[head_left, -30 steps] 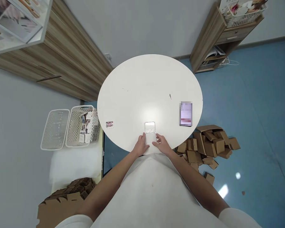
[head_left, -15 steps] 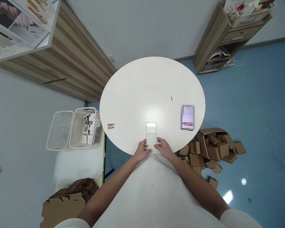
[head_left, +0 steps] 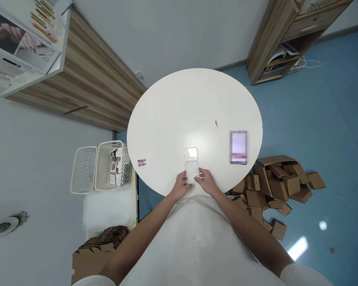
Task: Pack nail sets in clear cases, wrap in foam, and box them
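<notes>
A small clear plastic case (head_left: 192, 168) lies unfolded on the white round table, its lid (head_left: 191, 153) hinged back on the far side. My left hand (head_left: 180, 188) rests at its near left corner, fingers apart, with the fingertips by the case's left edge. At the near right corner is my right hand (head_left: 207, 181), its fingers also spread and the forefinger close to the right edge. Whether the fingertips touch the case I cannot tell. Nothing shows inside the case. A small sheet with reddish pictures (head_left: 142, 163) lies at the left of the table.
On the table's (head_left: 193, 95) right lies a blurred-out phone-like device (head_left: 238, 147). White baskets (head_left: 96, 167) stand left of the table, above stacked flat cardboard (head_left: 91, 262). Several small brown boxes (head_left: 276, 188) lie on the floor at right. Wooden cabinets stand at the far left and right.
The case has slid slightly away from my body. My hands sit a little farther behind it, with looser fingers. The whole view has shifted a little.
</notes>
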`<state>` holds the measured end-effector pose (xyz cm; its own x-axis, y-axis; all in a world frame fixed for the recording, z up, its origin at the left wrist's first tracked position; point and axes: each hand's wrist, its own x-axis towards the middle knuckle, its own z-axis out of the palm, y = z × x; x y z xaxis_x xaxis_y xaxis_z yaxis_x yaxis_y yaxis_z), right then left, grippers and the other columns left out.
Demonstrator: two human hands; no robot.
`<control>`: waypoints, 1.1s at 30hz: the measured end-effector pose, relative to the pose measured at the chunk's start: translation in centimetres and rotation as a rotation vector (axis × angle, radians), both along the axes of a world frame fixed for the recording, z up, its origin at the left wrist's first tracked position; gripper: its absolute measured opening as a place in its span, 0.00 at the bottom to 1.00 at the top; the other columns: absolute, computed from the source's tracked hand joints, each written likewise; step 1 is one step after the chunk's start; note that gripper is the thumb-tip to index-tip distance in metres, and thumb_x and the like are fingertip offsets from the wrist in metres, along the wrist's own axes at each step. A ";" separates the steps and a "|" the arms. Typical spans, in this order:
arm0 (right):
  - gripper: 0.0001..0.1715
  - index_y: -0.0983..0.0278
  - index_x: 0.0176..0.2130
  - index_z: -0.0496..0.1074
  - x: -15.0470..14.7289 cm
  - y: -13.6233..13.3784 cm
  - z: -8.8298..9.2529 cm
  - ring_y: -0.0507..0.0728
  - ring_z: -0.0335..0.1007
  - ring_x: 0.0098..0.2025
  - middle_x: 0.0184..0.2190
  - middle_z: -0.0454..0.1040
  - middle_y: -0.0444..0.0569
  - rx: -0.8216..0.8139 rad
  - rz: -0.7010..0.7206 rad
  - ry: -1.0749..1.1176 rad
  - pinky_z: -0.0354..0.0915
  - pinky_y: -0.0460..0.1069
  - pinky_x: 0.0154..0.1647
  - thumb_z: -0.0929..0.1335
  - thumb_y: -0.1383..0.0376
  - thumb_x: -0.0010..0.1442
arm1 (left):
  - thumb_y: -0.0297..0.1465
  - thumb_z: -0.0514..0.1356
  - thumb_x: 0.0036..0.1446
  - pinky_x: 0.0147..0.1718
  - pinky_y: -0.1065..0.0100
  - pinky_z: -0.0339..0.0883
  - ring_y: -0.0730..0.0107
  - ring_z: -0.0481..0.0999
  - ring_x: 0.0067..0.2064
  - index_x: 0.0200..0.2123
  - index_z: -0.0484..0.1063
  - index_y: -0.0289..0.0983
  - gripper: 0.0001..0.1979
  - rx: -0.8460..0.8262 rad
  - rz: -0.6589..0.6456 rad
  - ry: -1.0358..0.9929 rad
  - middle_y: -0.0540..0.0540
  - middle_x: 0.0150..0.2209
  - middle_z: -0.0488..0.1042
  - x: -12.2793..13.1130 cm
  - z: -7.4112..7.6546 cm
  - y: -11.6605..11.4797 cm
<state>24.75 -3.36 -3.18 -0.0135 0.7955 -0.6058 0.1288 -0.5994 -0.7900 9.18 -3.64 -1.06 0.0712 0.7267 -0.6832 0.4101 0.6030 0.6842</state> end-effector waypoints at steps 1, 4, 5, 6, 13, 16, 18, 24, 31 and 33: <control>0.32 0.62 0.52 0.61 0.0 0.0 0.0 0.56 0.63 0.46 0.49 0.61 0.52 -0.002 0.002 -0.002 0.63 0.50 0.43 0.66 0.60 0.47 | 0.28 0.59 0.47 0.47 0.63 0.61 0.62 0.59 0.54 0.58 0.50 0.41 0.35 -0.004 -0.005 0.004 0.41 0.56 0.50 0.0 0.0 -0.1; 0.35 0.60 0.54 0.57 -0.2 -0.6 0.2 0.56 0.62 0.47 0.50 0.59 0.51 -0.008 -0.017 -0.011 0.61 0.51 0.46 0.66 0.60 0.47 | 0.29 0.60 0.47 0.47 0.63 0.61 0.62 0.59 0.54 0.58 0.49 0.42 0.36 -0.026 -0.017 0.025 0.41 0.58 0.50 -0.4 0.5 -0.4; 0.36 0.59 0.55 0.56 -0.2 -0.9 0.3 0.56 0.61 0.48 0.50 0.59 0.51 -0.011 -0.030 -0.013 0.61 0.52 0.47 0.66 0.61 0.46 | 0.29 0.60 0.47 0.48 0.63 0.61 0.61 0.59 0.55 0.58 0.49 0.42 0.35 -0.042 -0.019 0.036 0.41 0.58 0.50 -0.7 0.8 -0.5; 0.37 0.58 0.55 0.54 -0.2 -1.4 0.4 0.56 0.61 0.49 0.50 0.59 0.50 -0.014 -0.046 -0.015 0.60 0.52 0.48 0.66 0.61 0.47 | 0.31 0.59 0.48 0.48 0.63 0.60 0.61 0.59 0.55 0.58 0.49 0.41 0.35 -0.063 -0.021 0.050 0.40 0.59 0.50 -1.0 1.1 -0.6; 0.32 0.58 0.54 0.55 0.7 -4.2 1.1 0.56 0.60 0.48 0.50 0.60 0.50 -0.113 -0.138 0.005 0.60 0.52 0.46 0.64 0.60 0.49 | 0.39 0.56 0.52 0.49 0.63 0.59 0.62 0.63 0.53 0.54 0.58 0.38 0.27 -0.210 -0.046 0.088 0.39 0.54 0.62 -5.3 2.7 -1.7; 0.32 0.59 0.53 0.56 0.9 -4.2 1.5 0.56 0.61 0.46 0.49 0.62 0.50 -0.141 -0.176 0.001 0.61 0.52 0.45 0.64 0.60 0.49 | 0.41 0.56 0.52 0.45 0.64 0.62 0.63 0.66 0.49 0.53 0.59 0.37 0.27 -0.244 -0.043 0.087 0.38 0.51 0.65 -6.8 2.3 -1.8; 0.32 0.59 0.53 0.56 0.7 -4.0 1.8 0.56 0.62 0.45 0.48 0.62 0.50 -0.140 -0.200 -0.009 0.61 0.52 0.45 0.64 0.60 0.49 | 0.42 0.56 0.51 0.44 0.64 0.63 0.64 0.68 0.48 0.53 0.59 0.36 0.27 -0.242 -0.061 0.084 0.38 0.49 0.66 -7.5 1.8 -1.6; 0.29 0.58 0.52 0.58 -1.7 -3.2 3.2 0.53 0.65 0.38 0.45 0.65 0.48 -0.102 -0.237 0.007 0.63 0.51 0.42 0.64 0.59 0.50 | 0.41 0.56 0.51 0.46 0.66 0.61 0.67 0.68 0.46 0.53 0.59 0.35 0.28 -0.155 -0.149 0.066 0.40 0.47 0.67 -9.3 0.7 -0.6; 0.24 0.59 0.49 0.62 -8.0 -1.4 3.9 0.51 0.65 0.32 0.40 0.67 0.47 -0.060 -0.105 -0.047 0.65 0.50 0.35 0.63 0.59 0.51 | 0.37 0.56 0.52 0.40 0.65 0.64 0.66 0.70 0.43 0.51 0.61 0.36 0.24 0.089 -0.162 0.119 0.42 0.44 0.69 -15.4 1.4 1.5; 0.23 0.59 0.48 0.63 -10.2 -0.5 3.7 0.52 0.65 0.33 0.40 0.68 0.47 -0.049 0.012 -0.095 0.64 0.50 0.35 0.63 0.59 0.51 | 0.36 0.56 0.51 0.38 0.65 0.64 0.65 0.70 0.41 0.51 0.61 0.36 0.23 0.192 -0.166 0.206 0.42 0.42 0.69 -18.0 1.4 2.5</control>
